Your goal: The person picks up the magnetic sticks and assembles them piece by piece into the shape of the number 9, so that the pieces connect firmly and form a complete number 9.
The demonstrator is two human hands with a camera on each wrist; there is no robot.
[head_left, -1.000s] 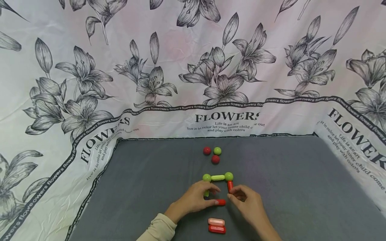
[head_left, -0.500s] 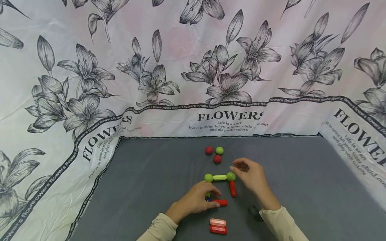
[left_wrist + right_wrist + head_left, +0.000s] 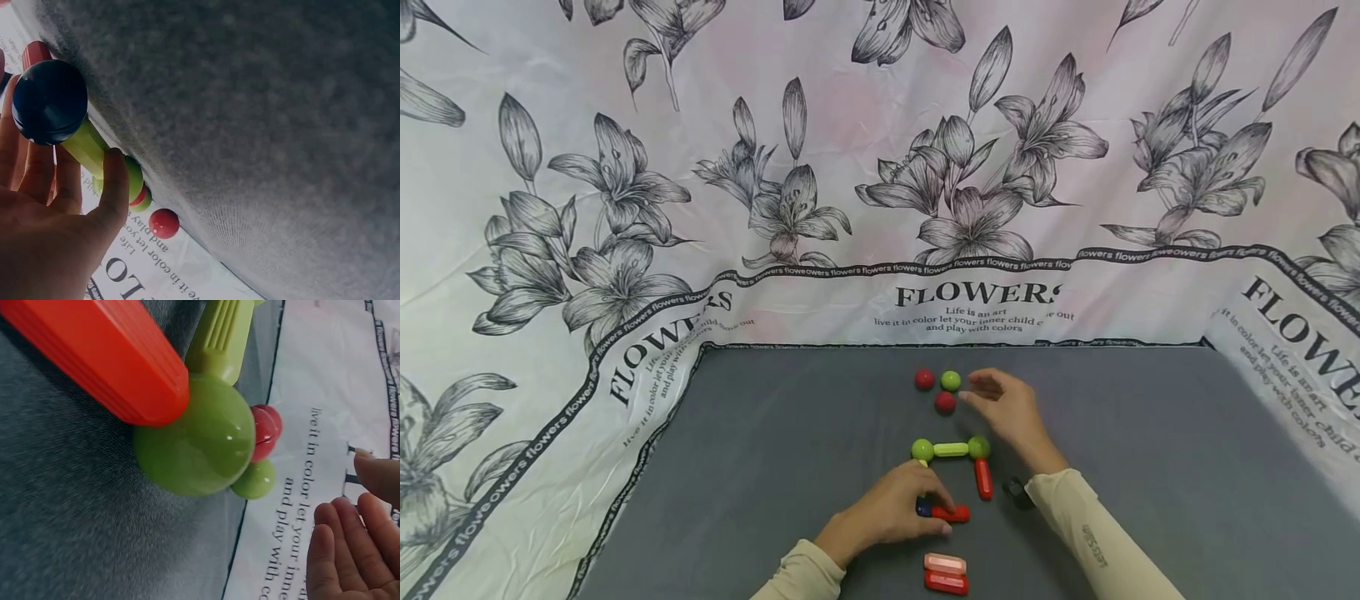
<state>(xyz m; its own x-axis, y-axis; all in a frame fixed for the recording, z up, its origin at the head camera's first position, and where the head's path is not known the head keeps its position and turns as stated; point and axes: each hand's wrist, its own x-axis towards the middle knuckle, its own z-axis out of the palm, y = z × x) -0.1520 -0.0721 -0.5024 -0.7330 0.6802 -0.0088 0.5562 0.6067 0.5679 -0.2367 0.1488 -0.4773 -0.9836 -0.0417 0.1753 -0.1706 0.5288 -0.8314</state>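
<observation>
My left hand (image 3: 895, 504) lies with loosely bent fingers around the near left corner of a frame of toy rods and balls. In the left wrist view, that corner is a dark blue ball (image 3: 50, 100), with a yellow-green rod (image 3: 87, 147) by the thumb. A fingertip is right at the red rod (image 3: 955, 514) there. My right hand (image 3: 1011, 412) is beside a loose green ball (image 3: 951, 381) and red ball (image 3: 945, 402), its fingers relaxed and nothing in them. The frame's far side has two green balls (image 3: 978, 447) joined by a yellow-green rod (image 3: 951, 450); another red rod (image 3: 983, 479) extends nearer.
Another red ball (image 3: 924, 379) sits left of the loose green one. A pink rod (image 3: 945, 564) and a red rod (image 3: 947, 582) lie side by side near the front. Flower-printed cloth (image 3: 820, 308) surrounds the grey table (image 3: 790, 425) at the back and sides.
My right hand has left the right-hand red rod and moved away from me to the loose balls. The left hand stays at its corner, its thumb now off the red rod.
</observation>
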